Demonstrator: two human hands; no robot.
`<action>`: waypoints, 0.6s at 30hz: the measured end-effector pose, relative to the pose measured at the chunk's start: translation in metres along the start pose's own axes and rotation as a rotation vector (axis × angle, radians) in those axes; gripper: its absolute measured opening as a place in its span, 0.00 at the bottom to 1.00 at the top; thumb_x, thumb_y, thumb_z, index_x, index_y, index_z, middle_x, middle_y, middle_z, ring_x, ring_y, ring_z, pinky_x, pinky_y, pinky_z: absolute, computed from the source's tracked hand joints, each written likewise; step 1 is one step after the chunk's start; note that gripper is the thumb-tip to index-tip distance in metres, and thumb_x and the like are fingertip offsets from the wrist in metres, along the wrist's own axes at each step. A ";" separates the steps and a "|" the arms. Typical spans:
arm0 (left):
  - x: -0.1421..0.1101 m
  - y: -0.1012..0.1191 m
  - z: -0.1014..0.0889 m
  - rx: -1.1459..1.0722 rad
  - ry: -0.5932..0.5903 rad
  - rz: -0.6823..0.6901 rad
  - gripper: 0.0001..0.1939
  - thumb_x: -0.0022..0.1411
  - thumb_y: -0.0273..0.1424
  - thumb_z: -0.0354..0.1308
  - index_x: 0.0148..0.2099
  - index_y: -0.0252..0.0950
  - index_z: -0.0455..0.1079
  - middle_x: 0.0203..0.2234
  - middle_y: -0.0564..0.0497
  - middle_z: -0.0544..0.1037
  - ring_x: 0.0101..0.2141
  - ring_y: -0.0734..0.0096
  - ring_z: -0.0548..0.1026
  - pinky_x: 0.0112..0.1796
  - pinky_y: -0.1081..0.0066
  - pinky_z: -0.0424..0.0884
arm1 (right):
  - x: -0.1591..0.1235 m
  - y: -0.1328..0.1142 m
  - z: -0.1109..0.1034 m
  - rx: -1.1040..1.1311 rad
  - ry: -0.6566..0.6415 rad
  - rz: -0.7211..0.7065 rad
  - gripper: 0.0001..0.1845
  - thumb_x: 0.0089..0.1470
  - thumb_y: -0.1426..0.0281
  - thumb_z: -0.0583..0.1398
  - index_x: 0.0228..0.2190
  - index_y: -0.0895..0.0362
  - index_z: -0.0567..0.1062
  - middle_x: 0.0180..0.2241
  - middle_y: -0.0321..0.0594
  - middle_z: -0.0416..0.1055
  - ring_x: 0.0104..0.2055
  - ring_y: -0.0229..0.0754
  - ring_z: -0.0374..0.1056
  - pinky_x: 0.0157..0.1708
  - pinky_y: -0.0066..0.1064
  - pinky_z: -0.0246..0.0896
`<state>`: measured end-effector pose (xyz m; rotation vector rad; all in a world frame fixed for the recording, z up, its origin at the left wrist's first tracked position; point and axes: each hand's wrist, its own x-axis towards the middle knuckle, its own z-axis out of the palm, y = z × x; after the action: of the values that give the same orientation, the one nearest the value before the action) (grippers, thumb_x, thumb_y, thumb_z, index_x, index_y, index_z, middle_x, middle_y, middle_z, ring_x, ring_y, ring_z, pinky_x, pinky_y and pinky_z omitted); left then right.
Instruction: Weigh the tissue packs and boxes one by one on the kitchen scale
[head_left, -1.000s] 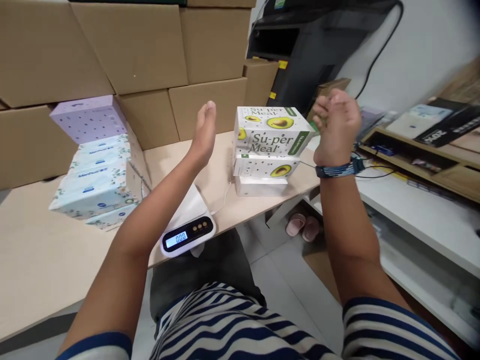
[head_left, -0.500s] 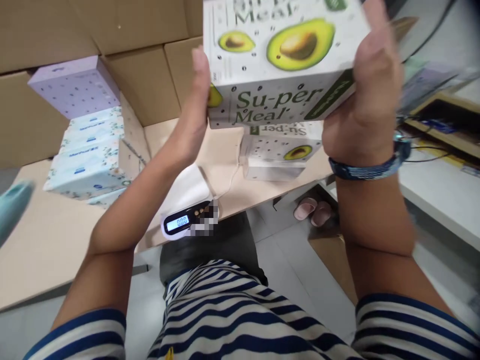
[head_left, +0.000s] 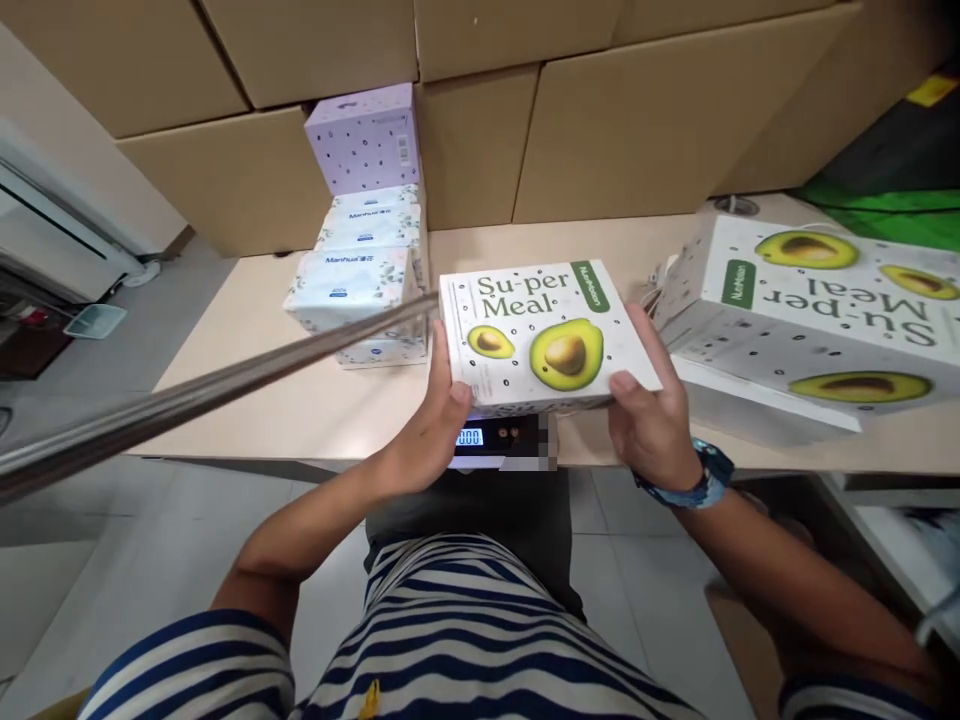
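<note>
A white Su-per Meal box (head_left: 525, 315) with avocado pictures is held between my two hands, its printed face turned up toward me. My left hand (head_left: 431, 425) grips the box's left side, thumb at the near corner. On the opposite side my right hand (head_left: 649, 415) is closed around the near right corner, thumb over the top edge. Below the box is a digital scale (head_left: 517, 437) at the table's front edge, its lit display partly covered by my left hand. Whether the box touches the scale I cannot tell.
More Su-per Meal boxes (head_left: 832, 320) stand at right. Manhua tissue packs (head_left: 356, 275) are stacked at left, with a lilac dotted box (head_left: 367, 140) behind. Cardboard cartons (head_left: 630, 130) line the table's back (head_left: 232, 380). A metal pole (head_left: 225, 390) crosses the view from the left.
Both hands have brought the box down from high up on the right to just over the scale. The view has swung right, and the metal pole now crosses it.
</note>
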<state>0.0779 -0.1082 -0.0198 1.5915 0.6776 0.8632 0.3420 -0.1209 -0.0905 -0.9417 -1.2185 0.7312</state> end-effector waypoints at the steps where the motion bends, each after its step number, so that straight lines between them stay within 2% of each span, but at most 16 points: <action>1: -0.001 0.001 0.000 -0.007 -0.020 -0.013 0.49 0.76 0.63 0.41 0.83 0.57 0.16 0.85 0.57 0.32 0.84 0.50 0.32 0.82 0.42 0.40 | -0.006 -0.002 -0.001 0.003 0.015 -0.001 0.42 0.63 0.53 0.69 0.74 0.35 0.66 0.76 0.30 0.65 0.79 0.61 0.61 0.78 0.62 0.62; 4: -0.003 0.002 0.000 0.034 -0.060 -0.004 0.49 0.76 0.63 0.41 0.83 0.58 0.17 0.85 0.59 0.27 0.84 0.50 0.30 0.83 0.43 0.34 | -0.019 -0.010 0.001 0.020 0.058 -0.016 0.41 0.64 0.55 0.68 0.74 0.37 0.66 0.78 0.31 0.60 0.81 0.60 0.57 0.80 0.61 0.57; 8: -0.005 -0.005 0.001 0.079 -0.083 0.027 0.50 0.76 0.63 0.40 0.83 0.56 0.15 0.84 0.61 0.21 0.83 0.53 0.24 0.83 0.46 0.30 | -0.028 -0.016 0.003 0.066 0.114 0.003 0.41 0.64 0.55 0.69 0.74 0.39 0.68 0.78 0.34 0.61 0.81 0.59 0.58 0.80 0.59 0.56; 11: -0.006 -0.011 0.003 0.088 -0.102 0.016 0.49 0.78 0.61 0.38 0.82 0.52 0.10 0.84 0.57 0.19 0.84 0.55 0.27 0.83 0.49 0.34 | -0.031 -0.013 0.000 0.042 0.110 0.024 0.40 0.64 0.55 0.69 0.74 0.39 0.68 0.79 0.34 0.59 0.82 0.58 0.55 0.82 0.57 0.54; 14: -0.008 -0.013 0.002 0.082 -0.076 0.012 0.48 0.79 0.60 0.38 0.82 0.52 0.11 0.85 0.56 0.23 0.84 0.55 0.33 0.83 0.50 0.39 | -0.031 -0.008 -0.001 0.013 0.068 0.031 0.41 0.65 0.55 0.68 0.75 0.36 0.65 0.79 0.31 0.58 0.83 0.58 0.53 0.82 0.59 0.53; 18: -0.008 -0.012 -0.005 0.014 -0.040 -0.018 0.48 0.78 0.61 0.39 0.83 0.54 0.16 0.85 0.57 0.28 0.84 0.49 0.38 0.82 0.47 0.48 | -0.025 0.000 0.005 0.002 -0.010 0.032 0.43 0.67 0.53 0.66 0.77 0.35 0.60 0.81 0.31 0.54 0.83 0.60 0.52 0.80 0.62 0.58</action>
<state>0.0695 -0.1100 -0.0330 1.6091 0.6700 0.8133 0.3314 -0.1419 -0.1009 -0.9586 -1.2135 0.7637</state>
